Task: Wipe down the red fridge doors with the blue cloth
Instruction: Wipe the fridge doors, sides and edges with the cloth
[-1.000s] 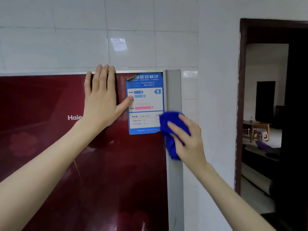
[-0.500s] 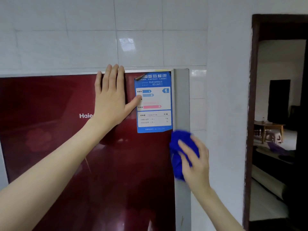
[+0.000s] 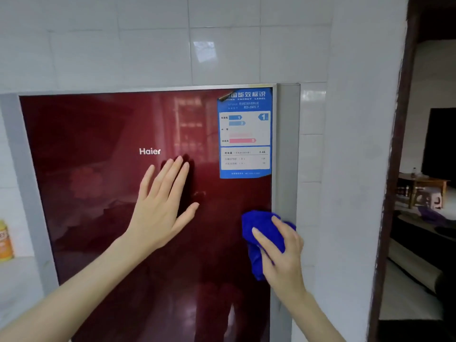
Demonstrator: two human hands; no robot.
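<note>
My right hand [image 3: 283, 257] grips the bunched blue cloth [image 3: 261, 225] at the right edge of the red fridge door [image 3: 98, 193], my left hand [image 3: 160, 208] lies flat and empty, and next I should sweep leftward.

Red fridge door [image 3: 98, 206]: brand "Haier" in white letters, mid-panel.

Energy label [image 3: 245, 133], a blue sticker at the door's top right corner:
- Header in white Chinese characters, "国能效标识". The first character is covered by the curled corner.
- Under it, "ENERGY LABEL"; the word before is half hidden.
- Model line starts "BCD-"; the rest is too soft for me to trust.
- White panel: blue bars "1" and "2", a pink bar "5", and a blue arrow at right marked "1".
- Lower panel: "0.46" at right. The small rows and the footer are blurred.

Orange bottle [image 3: 5, 240] at far left: I can't read its label print.
</note>
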